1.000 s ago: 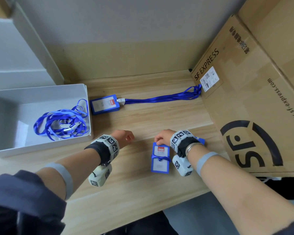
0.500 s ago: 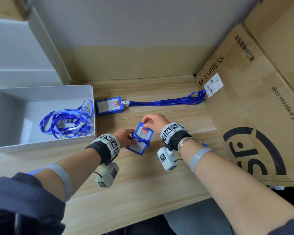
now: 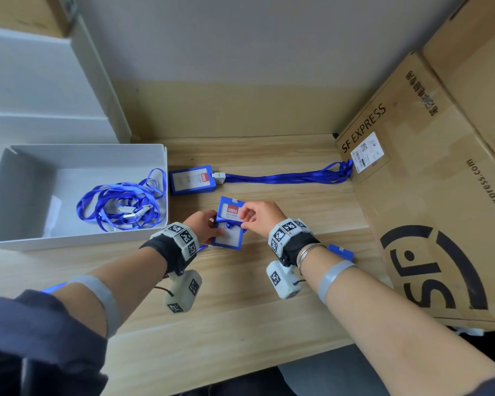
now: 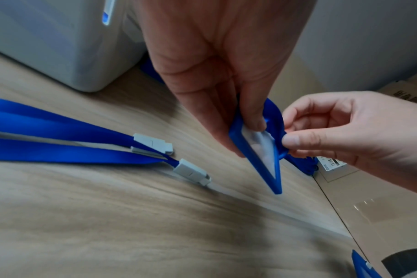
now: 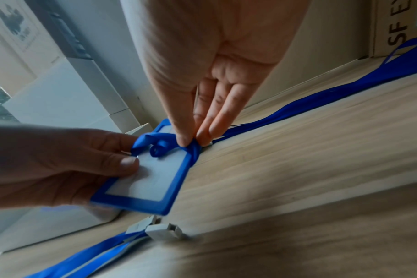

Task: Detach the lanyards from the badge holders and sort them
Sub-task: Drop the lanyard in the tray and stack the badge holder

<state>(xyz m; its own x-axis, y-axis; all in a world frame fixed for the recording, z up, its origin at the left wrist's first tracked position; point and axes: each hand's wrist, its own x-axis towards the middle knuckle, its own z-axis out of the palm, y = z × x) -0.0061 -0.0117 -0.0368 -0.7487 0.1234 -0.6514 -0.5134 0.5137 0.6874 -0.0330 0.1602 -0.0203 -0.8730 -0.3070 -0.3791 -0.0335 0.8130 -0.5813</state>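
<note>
Lifted badge holder (image 3: 229, 224) now gripped by both hands.

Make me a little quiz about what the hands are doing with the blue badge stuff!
1. True or false: the left hand holds the badge holder by its edge.
2. What does the right hand pinch? A) the blue lanyard strap wrapped round the holder B) a pencil C) the cardboard box
3. Fill in: loose lanyards lie in the white ____.

Key: 1 true. 2 A. 3 bin.
</note>
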